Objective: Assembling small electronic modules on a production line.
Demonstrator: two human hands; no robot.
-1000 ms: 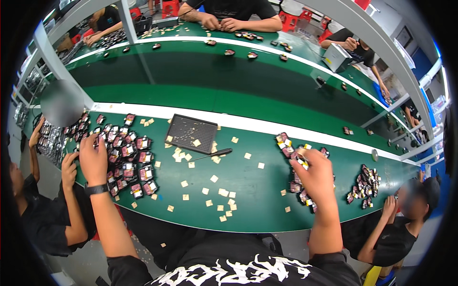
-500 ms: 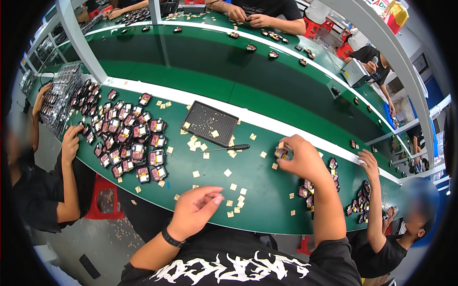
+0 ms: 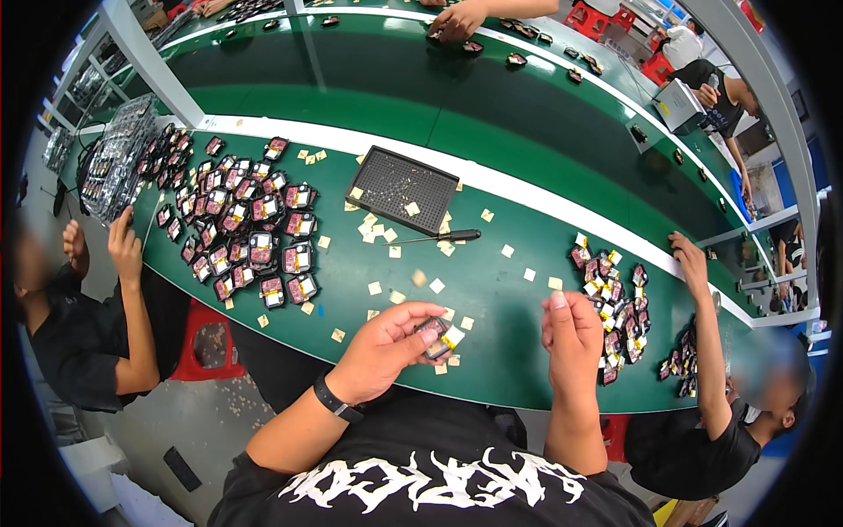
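Note:
A small black electronic module (image 3: 434,338) with a maroon board and a white-and-yellow tab is in my left hand (image 3: 373,351), held between thumb and fingers above the near table edge. To the right of it and apart from it, my right hand (image 3: 572,338) is raised with thumb and fingertips together. A pale square (image 3: 555,283) shows just beyond those fingertips; whether they touch it I cannot tell. Another pale square (image 3: 419,277), blurred, appears beyond my left hand. Similar modules lie in a large pile (image 3: 237,220) at left and a smaller pile (image 3: 615,307) at right.
A black perforated tray (image 3: 404,189) holds pale scraps, with a screwdriver (image 3: 439,237) in front of it. Pale squares are scattered over the green table (image 3: 492,334). Co-workers sit at left and right; a co-worker's hand (image 3: 691,263) rests beyond the right pile. Grey frame posts (image 3: 154,66) rise behind.
My right hand has come back toward me, and the module it held is now in my left hand. A blurred pale square has appeared. The whole view has shifted slightly.

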